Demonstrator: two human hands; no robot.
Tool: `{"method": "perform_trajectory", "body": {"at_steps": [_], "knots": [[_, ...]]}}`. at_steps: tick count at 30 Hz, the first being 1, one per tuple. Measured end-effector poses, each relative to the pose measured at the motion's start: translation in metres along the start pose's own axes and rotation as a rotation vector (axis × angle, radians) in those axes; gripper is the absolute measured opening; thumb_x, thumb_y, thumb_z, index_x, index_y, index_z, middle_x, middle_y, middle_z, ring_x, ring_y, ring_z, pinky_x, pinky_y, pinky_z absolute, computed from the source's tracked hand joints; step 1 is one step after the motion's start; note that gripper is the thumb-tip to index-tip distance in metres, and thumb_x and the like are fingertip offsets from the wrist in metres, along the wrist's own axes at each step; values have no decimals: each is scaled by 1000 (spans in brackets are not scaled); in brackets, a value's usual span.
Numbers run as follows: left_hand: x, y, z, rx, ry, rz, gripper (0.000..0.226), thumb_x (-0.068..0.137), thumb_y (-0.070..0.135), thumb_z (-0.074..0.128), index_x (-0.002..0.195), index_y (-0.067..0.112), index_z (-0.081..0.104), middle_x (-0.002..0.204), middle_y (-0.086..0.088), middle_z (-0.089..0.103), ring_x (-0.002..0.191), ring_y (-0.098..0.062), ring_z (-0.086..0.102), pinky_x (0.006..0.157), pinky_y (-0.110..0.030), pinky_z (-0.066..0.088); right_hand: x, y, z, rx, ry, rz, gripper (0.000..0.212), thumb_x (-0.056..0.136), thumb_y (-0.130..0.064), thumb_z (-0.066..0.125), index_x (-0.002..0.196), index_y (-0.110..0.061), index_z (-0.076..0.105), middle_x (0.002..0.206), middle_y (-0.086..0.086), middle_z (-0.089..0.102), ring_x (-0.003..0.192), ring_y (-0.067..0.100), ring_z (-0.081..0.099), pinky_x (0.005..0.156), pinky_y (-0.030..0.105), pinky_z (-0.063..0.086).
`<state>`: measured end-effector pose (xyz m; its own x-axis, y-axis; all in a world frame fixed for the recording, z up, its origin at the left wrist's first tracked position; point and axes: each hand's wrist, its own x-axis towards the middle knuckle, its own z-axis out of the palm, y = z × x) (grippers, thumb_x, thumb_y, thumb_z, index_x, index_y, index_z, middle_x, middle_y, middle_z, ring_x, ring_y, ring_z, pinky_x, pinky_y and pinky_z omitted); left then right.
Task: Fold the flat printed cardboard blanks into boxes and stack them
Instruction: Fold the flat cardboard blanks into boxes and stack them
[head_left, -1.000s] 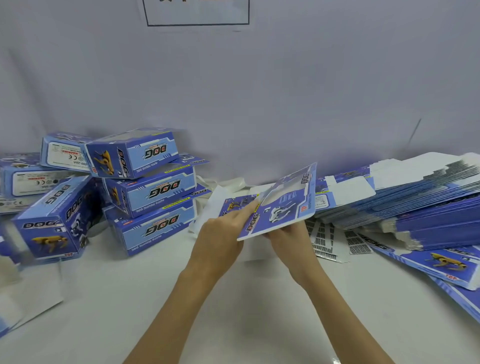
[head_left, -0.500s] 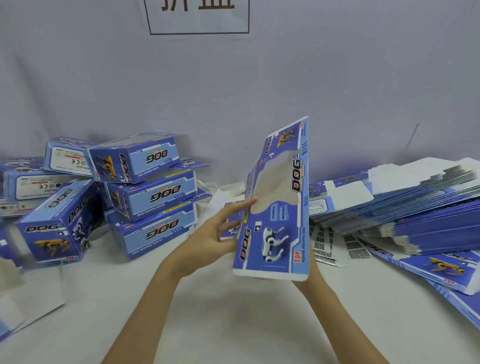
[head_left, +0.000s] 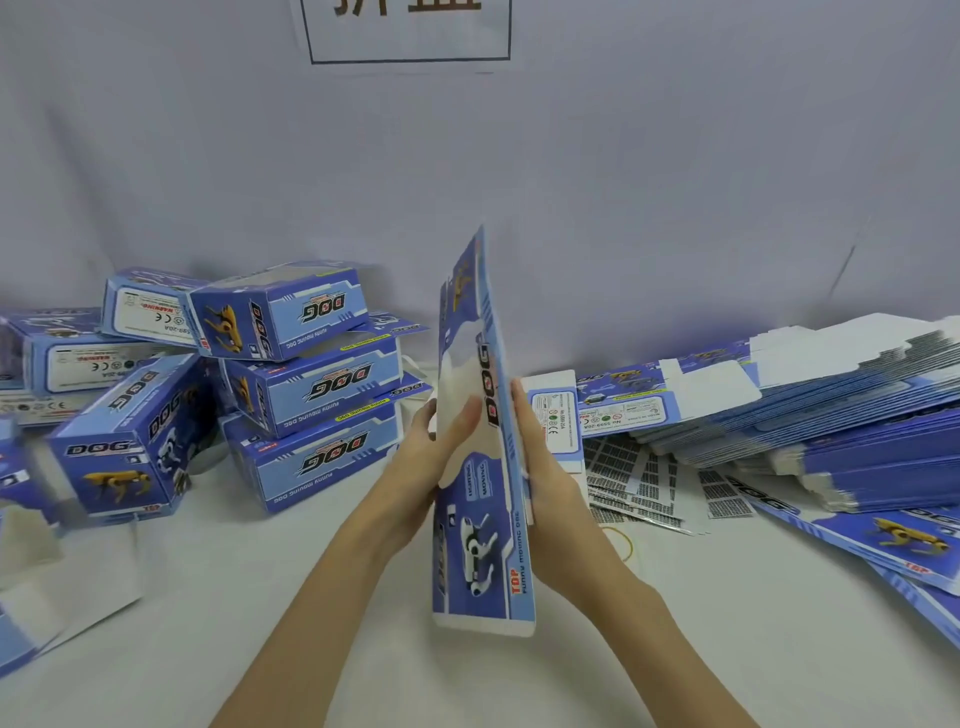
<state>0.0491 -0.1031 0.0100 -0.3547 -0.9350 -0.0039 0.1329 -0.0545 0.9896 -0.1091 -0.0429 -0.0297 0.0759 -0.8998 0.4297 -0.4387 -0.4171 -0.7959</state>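
Observation:
A flat blue printed cardboard blank (head_left: 480, 545) with a clear window stands upright on edge between my hands, above the middle of the table. My left hand (head_left: 415, 467) presses its left face with straight fingers, some seen through the window. My right hand (head_left: 545, 467) lies flat along its right side, fingers straight. Folded blue boxes (head_left: 306, 384) are piled at the left. A thick pile of flat blanks (head_left: 831, 405) lies at the right.
A white cloth-covered table (head_left: 260, 597) runs back to a grey wall with a framed sign (head_left: 410, 31). Barcode sticker sheets (head_left: 639, 478) and a rubber band (head_left: 621, 543) lie right of my hands. White cardboard pieces (head_left: 57, 597) sit at the near left.
The blank was raised from a low tilt to upright and turned edge-on to me. My left hand went from pinching its edge to pressing its face; both hands now flank it.

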Motion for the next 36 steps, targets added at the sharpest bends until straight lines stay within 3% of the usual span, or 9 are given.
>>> {"method": "perform_trajectory", "body": {"at_steps": [3, 9, 12, 14, 16, 19, 25, 30, 36], "knots": [[1, 4, -12, -92, -14, -37, 82, 72, 65, 85, 136, 21, 59, 118, -8, 77, 106, -30, 76, 77, -35, 64, 5, 1, -10, -120, 54, -9, 109, 88, 18, 64, 161, -51, 22, 161, -20, 42, 141, -13, 41, 115, 23, 42], [-1, 11, -24, -109, 38, -24, 86, 62, 55, 95, 131, 16, 61, 112, -12, 78, 97, -33, 78, 68, -35, 63, -1, -20, -51, -27, -212, 131, 112, 98, 6, 63, 151, -76, 8, 147, -26, 47, 132, -7, 54, 101, 21, 55], [-4, 15, -21, -64, 35, 12, 91, 60, 54, 94, 137, 25, 55, 111, -7, 79, 96, -31, 78, 68, -35, 63, -3, -23, -71, 234, -269, 199, 97, 91, 7, 57, 158, -57, 28, 155, -5, 53, 140, 11, 55, 113, 41, 50], [-8, 17, -14, -45, -34, 42, 89, 66, 51, 94, 141, 44, 48, 115, -1, 77, 100, -29, 78, 71, -37, 64, 0, -28, -74, 537, -136, 232, 80, 91, -6, 62, 157, -46, 41, 149, 7, 61, 126, 23, 66, 102, 47, 54], [-13, 17, -2, 34, -100, 84, 87, 69, 48, 94, 136, 65, 42, 116, 14, 75, 100, -23, 78, 71, -35, 64, 5, -33, -67, 662, -2, 223, 57, 107, -35, 56, 157, -53, 36, 147, 1, 64, 120, 24, 69, 93, 42, 58], [-18, 15, 17, 143, -148, 124, 84, 66, 51, 95, 119, 83, 39, 111, 32, 68, 102, -12, 76, 69, -29, 63, 10, -35, -52, 618, 173, 195, 72, 96, -57, 62, 159, -54, 28, 146, -11, 63, 130, 17, 65, 102, 42, 56], [-15, 14, 15, 164, -99, 124, 63, 72, 65, 83, 111, 86, 39, 99, 31, 71, 93, -6, 76, 63, -22, 61, 13, -34, -46, 611, 243, 218, 79, 93, -49, 72, 159, -47, 29, 137, -5, 69, 122, 23, 71, 91, 46, 63], [-9, 19, 10, 179, 48, 139, 59, 71, 92, 60, 124, 77, 39, 108, 16, 75, 93, -1, 74, 62, -20, 59, 10, -34, -46, 696, 94, 276, 64, 92, -43, 73, 150, -39, 46, 134, 0, 72, 119, 26, 73, 86, 38, 64], [-6, 15, 5, 212, 101, 202, 63, 79, 76, 61, 136, 71, 32, 123, 6, 69, 98, -1, 73, 63, -19, 58, 10, -31, -43, 733, 56, 338, 67, 91, -43, 74, 151, -40, 44, 131, 1, 74, 115, 27, 74, 81, 38, 64]]}}
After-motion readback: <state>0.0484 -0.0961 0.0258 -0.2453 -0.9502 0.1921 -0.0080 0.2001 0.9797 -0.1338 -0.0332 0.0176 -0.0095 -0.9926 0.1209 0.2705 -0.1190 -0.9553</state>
